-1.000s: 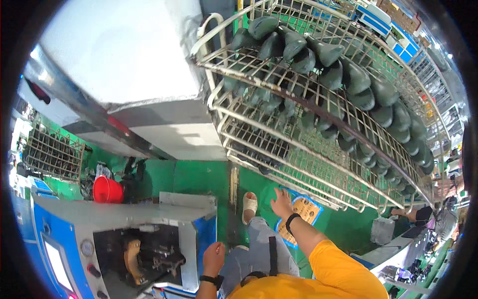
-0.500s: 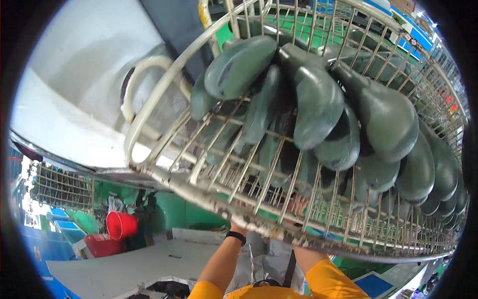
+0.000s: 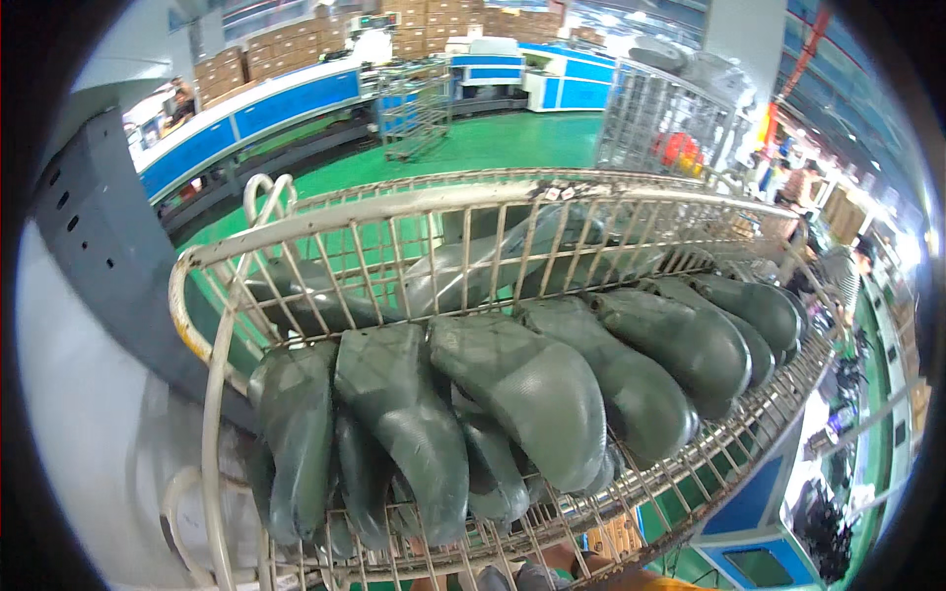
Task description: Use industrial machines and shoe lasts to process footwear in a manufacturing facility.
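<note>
A cream-coloured wire rack (image 3: pixel 424 201) with worn paint stretches across the view in front of me. Dark green shoe lasts (image 3: pixel 527 394) lie side by side in it, rounded ends toward me. More lasts (image 3: pixel 315 300) show behind the rack's upper wire rail. At the lower edge, bits of skin and a yellow sleeve (image 3: pixel 670 583) appear beneath and through the wires. My hands are hidden below the rack, so neither their fingers nor anything they hold can be made out.
A grey metal post (image 3: pixel 108 227) and a pale panel stand close on the left. Farther off are a wheeled wire cart (image 3: pixel 414 108), blue-and-white benches (image 3: pixel 296 103), stacked cartons (image 3: pixel 439 28) and tall wire racks (image 3: pixel 650 113). People work at the right and far left.
My view has swung upward, bringing the room and the tops of the lasts into sight. The rack now sits lower and more level in view; my forearms have mostly dropped out of sight.
</note>
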{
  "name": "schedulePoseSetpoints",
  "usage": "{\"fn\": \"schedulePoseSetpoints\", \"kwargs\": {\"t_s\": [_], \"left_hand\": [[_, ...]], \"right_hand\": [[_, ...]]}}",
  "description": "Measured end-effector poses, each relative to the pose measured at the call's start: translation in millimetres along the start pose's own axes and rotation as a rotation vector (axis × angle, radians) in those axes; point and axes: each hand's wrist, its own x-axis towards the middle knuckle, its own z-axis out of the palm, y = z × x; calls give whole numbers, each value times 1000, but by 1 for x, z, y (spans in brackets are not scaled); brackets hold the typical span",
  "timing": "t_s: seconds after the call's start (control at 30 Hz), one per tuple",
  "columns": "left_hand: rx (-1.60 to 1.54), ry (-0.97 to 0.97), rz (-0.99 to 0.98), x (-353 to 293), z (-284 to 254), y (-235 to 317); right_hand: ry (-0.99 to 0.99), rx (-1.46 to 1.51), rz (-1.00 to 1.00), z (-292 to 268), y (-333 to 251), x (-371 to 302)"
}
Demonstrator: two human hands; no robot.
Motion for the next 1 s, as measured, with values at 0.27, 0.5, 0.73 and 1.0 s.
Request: {"fn": "schedulePoseSetpoints", "kwargs": {"t_s": [0.27,0.5,0.73,1.0], "left_hand": [[437,-262,-70,-54,-29,-12],[948,-415,42,-76,-51,31],[1021,-645,-11,-166,37,112],[886,-921,342,-289,269,237]], "right_hand": [[62,520,275,-8,-58,-111],[-67,864,536,-29,-34,-204],[348,901,535,17,30,-319],[601,1121,794,112,92,-523]]}}
